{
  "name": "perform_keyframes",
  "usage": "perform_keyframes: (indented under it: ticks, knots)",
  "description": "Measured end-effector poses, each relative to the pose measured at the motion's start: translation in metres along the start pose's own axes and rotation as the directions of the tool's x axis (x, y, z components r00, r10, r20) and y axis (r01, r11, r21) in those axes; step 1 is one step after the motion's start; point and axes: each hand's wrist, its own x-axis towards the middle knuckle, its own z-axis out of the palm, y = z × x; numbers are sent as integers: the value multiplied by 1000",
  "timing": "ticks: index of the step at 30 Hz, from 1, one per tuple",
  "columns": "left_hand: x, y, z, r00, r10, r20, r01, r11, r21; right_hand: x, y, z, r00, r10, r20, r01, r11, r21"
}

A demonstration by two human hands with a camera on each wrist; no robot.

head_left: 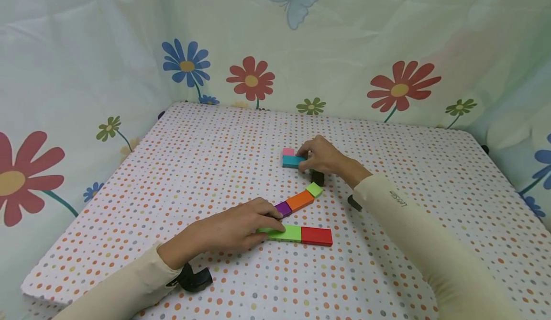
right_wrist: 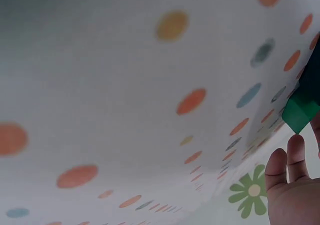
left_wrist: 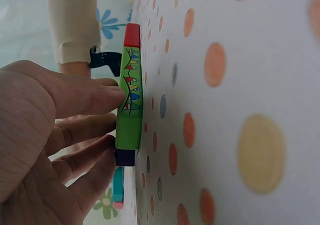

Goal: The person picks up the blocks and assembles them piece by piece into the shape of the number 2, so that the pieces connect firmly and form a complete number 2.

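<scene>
In the head view, my left hand (head_left: 238, 222) grips the left end of a light green block (head_left: 290, 234), whose side carries a bunting pattern in the left wrist view. That block lies end to end with a red block (head_left: 316, 236). Some left fingers touch a purple block (head_left: 283, 208) behind it. From there an orange block (head_left: 300, 200) and a small lime block (head_left: 314, 190) run diagonally. Farther back, my right hand (head_left: 323, 156) pinches the right end of a teal block (head_left: 292, 161), beside a small pink block (head_left: 288, 152). A green block (right_wrist: 300, 111) shows near the right fingertips.
A dotted cloth covers the table (head_left: 206, 157). Behind it hangs a flowered curtain (head_left: 327, 71). Black wrist camera gear (head_left: 195, 279) hangs under the left wrist, and more dark gear (head_left: 317, 177) shows beneath the right hand.
</scene>
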Motion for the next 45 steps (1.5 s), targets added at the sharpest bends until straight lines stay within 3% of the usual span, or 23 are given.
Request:
perform_keyframes:
  ticks: [24,37,45]
  knots:
    - [2,3,-1,1000,20,-1,-20,1000,13,-6,9,-2,993,118,5,-118,993,-1]
    - [3,4,-1,1000,18,-5,-17,1000,13,-13,9,-6,991,131,14,-130,991,-15]
    - [1,3,-1,1000,-9,5,9,1000,6,-36,-2,-6,999,28,15,-27,994,-103]
